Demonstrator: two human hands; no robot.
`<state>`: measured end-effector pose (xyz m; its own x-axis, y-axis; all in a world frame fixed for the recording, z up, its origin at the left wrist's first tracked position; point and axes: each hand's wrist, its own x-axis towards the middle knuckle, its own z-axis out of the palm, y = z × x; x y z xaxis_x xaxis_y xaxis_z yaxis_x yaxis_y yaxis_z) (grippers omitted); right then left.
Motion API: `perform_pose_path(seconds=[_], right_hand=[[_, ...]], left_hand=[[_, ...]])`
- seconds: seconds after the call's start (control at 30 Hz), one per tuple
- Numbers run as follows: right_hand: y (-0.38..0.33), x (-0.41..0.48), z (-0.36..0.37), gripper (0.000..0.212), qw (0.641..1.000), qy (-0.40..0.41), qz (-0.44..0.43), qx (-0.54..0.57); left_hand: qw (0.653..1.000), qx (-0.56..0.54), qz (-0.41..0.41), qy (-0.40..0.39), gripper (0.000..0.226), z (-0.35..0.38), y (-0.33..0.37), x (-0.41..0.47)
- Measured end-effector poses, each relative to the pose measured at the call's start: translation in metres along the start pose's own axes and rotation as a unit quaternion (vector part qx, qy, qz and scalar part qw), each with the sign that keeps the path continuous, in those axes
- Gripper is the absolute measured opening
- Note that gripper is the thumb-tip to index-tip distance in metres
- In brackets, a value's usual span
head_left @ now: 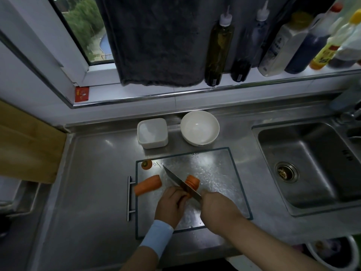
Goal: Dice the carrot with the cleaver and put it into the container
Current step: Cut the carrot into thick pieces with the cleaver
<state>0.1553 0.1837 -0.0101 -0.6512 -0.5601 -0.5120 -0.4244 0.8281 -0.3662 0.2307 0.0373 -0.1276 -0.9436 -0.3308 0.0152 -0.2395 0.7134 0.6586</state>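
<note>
Orange carrot section (192,182) lies near the middle of the shiny metal cutting board (218,169), just beyond my knuckles, with a few cut rounds leaning together on the far side of the blade. My left hand (170,204) is curled over the uncut stub, fingertips pinching it down. My right hand (216,209) is wrapped tight round the handle of the steel-bladed cleaver (180,182), whose edge sits in the carrot. I judge this root stiff, dense and light, but round and ready to roll, and the board looks wet, so it may slide. I'd hold it from above with tucked fingertips, back from the edge, and lay the rounds flat before dicing them. A longer orange carrot chunk (148,185) lies at the board's left edge, and the cut-off carrot top (146,164) sits at its far left corner. The white square plastic container (152,133) stands on the steel desk (97,182) just beyond the board, beside a white round bowl (199,127). Small dice would scatter, so I'd carry them over on the flat of the blade.
</note>
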Motion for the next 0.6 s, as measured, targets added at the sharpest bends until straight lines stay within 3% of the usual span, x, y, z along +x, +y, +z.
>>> perform_pose_path(seconds=[0.6], right_hand=[[0.003,0.027,0.040,0.024,0.999,0.018,0.008,0.027]], left_hand=[[1.000,-0.008,0.002,0.008,0.009,-0.001,-0.001,0.000]])
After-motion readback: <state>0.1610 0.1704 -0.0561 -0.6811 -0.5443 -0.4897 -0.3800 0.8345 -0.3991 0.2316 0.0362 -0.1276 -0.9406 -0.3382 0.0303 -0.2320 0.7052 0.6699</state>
